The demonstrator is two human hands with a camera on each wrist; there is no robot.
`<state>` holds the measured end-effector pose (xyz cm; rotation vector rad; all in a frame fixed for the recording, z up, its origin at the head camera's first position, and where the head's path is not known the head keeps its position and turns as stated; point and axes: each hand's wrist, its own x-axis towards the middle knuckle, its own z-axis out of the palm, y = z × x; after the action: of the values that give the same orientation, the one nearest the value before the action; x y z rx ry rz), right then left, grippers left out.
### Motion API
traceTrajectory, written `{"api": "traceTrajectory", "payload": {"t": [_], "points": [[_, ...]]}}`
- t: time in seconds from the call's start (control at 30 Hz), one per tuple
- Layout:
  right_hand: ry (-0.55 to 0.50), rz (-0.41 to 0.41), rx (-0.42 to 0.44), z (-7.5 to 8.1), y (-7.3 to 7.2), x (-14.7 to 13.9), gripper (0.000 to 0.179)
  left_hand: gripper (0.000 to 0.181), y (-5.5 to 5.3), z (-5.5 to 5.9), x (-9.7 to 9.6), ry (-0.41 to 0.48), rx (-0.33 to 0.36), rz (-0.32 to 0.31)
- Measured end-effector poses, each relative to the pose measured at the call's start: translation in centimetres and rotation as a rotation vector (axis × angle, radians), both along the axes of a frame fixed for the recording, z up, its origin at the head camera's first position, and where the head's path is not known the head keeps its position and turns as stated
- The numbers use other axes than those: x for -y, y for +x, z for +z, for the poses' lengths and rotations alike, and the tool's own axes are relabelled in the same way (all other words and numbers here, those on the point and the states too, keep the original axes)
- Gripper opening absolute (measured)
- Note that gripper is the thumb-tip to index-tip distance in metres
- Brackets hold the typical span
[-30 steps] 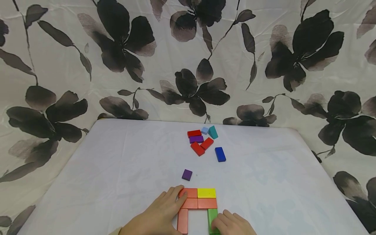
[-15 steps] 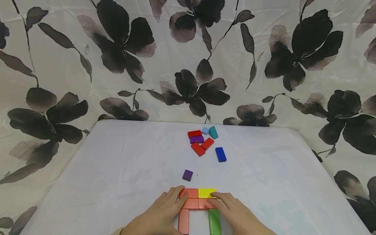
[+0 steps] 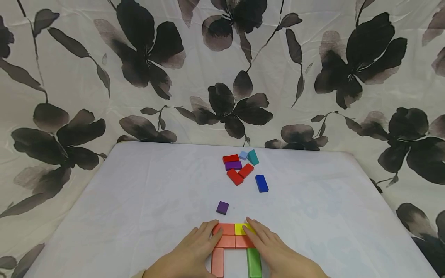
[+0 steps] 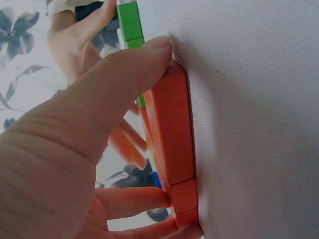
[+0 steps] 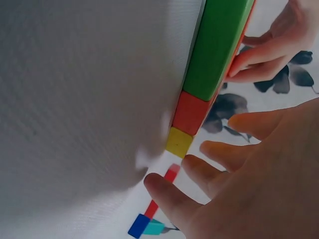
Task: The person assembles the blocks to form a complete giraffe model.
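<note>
Several blocks lie together in an arch shape at the near edge of the head view. Its left leg is a salmon-orange block (image 3: 217, 262), its right leg a green block (image 3: 254, 262). Across the far side run more orange blocks (image 3: 227, 241) and a yellow block (image 3: 239, 229). My left hand (image 3: 189, 251) rests along the left side, thumb at the near end of the orange leg in the left wrist view, fingertips at the far-left corner. My right hand (image 3: 278, 251) has its fingers extended over the far-right corner, partly hiding the yellow block.
Beyond the arch lies a purple block (image 3: 222, 207). Farther back are a blue block (image 3: 262, 183), several red blocks (image 3: 235, 177), a violet block (image 3: 233, 165), a light blue block (image 3: 243, 155) and a teal triangular block (image 3: 253, 157). A flowered cloth (image 3: 194, 58) hangs behind the white table (image 3: 139, 200).
My right hand has moved from the green block, away from me, to the yellow corner, its fingers straightening. My left hand stays at the left side of the arch.
</note>
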<state>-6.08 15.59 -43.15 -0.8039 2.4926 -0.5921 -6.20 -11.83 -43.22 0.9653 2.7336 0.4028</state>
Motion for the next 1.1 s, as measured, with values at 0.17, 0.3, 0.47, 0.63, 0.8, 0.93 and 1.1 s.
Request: {"api": "traceTrajectory", "payload": {"t": [0.17,0.3,0.47,0.63,0.8,0.93,1.1], "points": [[-0.005,0.002,0.005,-0.12,-0.06,0.06,0.121,0.120,-0.02,-0.11,0.03,-0.002,-0.006,-0.003],[-0.014,0.018,-0.012,-0.23,-0.03,0.07,0.120,0.120,-0.03,-0.18,0.03,-0.003,-0.010,-0.006],[-0.025,0.035,-0.036,-0.33,0.01,0.03,0.119,0.120,0.02,-0.18,0.06,0.005,-0.017,-0.011],[-0.024,0.024,-0.028,-0.34,-0.04,0.06,0.119,0.120,0.00,-0.22,0.07,0.020,-0.030,-0.015],[-0.019,0.013,0.000,-0.30,-0.10,0.09,0.118,0.118,-0.02,-0.07,-0.01,0.013,-0.031,-0.018],[-0.017,0.008,0.011,-0.33,-0.15,0.08,0.118,0.119,0.00,0.04,0.02,-0.001,-0.027,-0.018],[-0.013,0.005,0.016,-0.44,-0.25,0.07,0.118,0.121,-0.05,0.05,0.14,0.006,0.006,-0.009]]}}
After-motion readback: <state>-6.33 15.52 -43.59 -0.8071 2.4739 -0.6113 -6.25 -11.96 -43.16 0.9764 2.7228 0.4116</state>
